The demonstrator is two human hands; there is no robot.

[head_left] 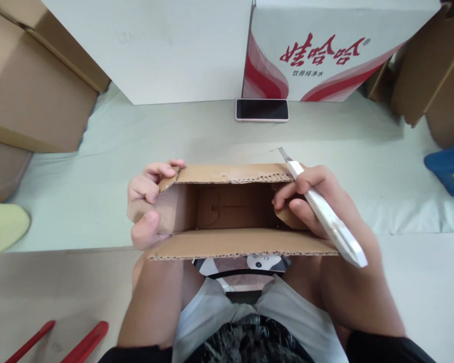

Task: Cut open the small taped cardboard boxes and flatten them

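Note:
An open brown cardboard box (234,244) sits in front of me, its top flaps spread and its inside empty. My left hand (146,206) is closed on the box's left end flap, thumb on the near side and fingers curled over the torn edge. My right hand (318,206) grips a white utility knife (327,214) whose short blade points up and away past the far flap, while its fingers also press on the box's right end flap.
A dark phone (262,109) lies beyond the box, against a white carton with red print (325,50). Brown cardboard boxes (34,85) stand at the left and right. A blue object (450,169) lies at the right edge, red handles (83,345) at the lower left.

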